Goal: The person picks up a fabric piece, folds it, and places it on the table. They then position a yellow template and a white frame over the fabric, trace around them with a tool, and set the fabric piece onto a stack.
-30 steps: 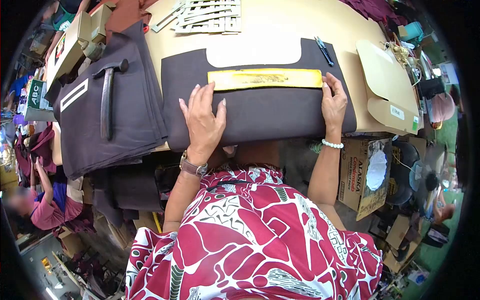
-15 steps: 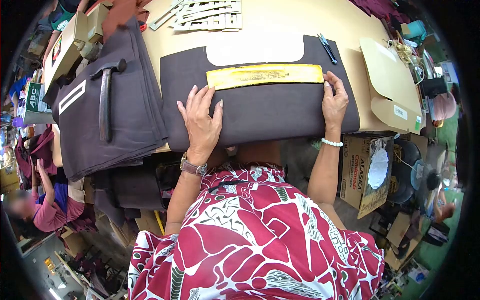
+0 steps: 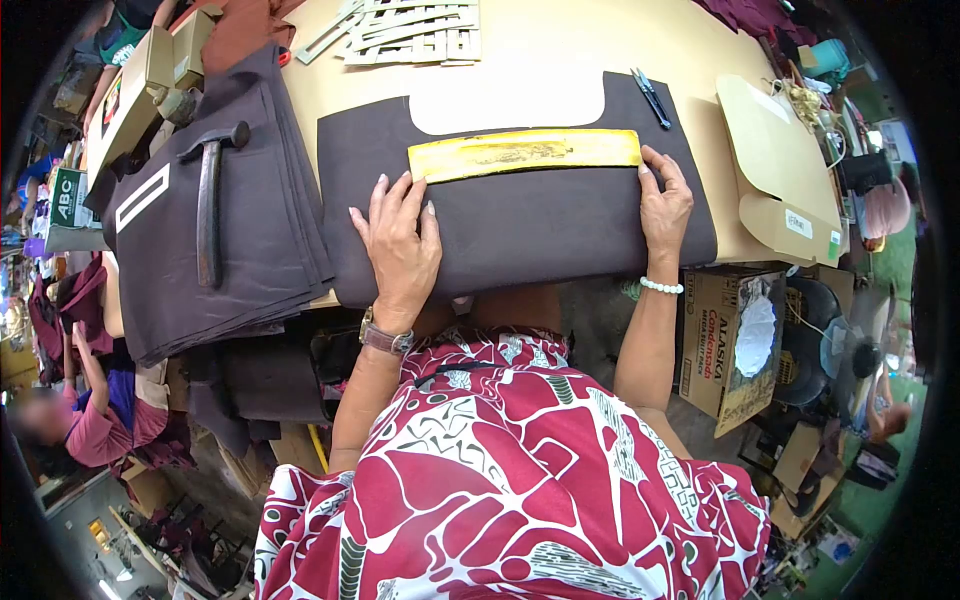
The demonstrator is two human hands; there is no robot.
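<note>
A long yellow strip (image 3: 525,152) with a dark smudged middle lies across a folded dark cloth (image 3: 520,225) on the table. My left hand (image 3: 400,240) rests on the cloth with its fingers spread, the fingertips at the strip's lower left corner. At the strip's right end, my right hand (image 3: 666,208) has its thumb and forefinger closed on the corner, the other fingers curled. Above the strip, a pale rounded cutout (image 3: 507,105) shows in the cloth. Small dark thread snips (image 3: 651,98) lie on the cloth's upper right part.
On the left, a hammer (image 3: 209,205) and a white rectangular frame (image 3: 143,198) lie on stacked dark cloth (image 3: 270,190). Several pale slotted templates (image 3: 415,35) sit at the back. An opened cardboard piece (image 3: 780,160) is at right, above a carton (image 3: 712,350). Other people are around.
The view has shifted very slightly, so the table's contents appear a little further left. Both hands keep their places at the strip's two ends.
</note>
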